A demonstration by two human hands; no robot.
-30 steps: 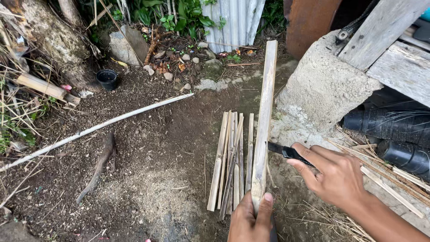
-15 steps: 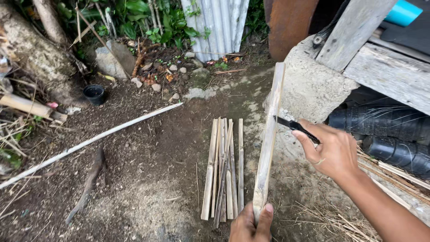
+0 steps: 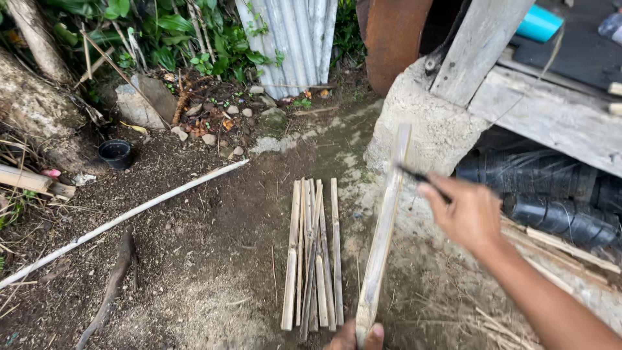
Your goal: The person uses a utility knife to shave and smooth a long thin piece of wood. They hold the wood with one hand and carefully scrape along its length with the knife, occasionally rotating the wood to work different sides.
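Two hands: left mostly cropped, gripping bamboo slat; knife blurred.

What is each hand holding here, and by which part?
The left hand grips a long bamboo slat at its near end. The right hand holds a dark knife by its handle, the blade at the slat's upper part.

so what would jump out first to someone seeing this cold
The long bamboo slat standing on end in the middle, gripped at its foot by the left hand at the bottom edge. Next, the right hand holding a dark blade against its upper edge. Left of the slat, a bundle of split strips lies on the dirt.
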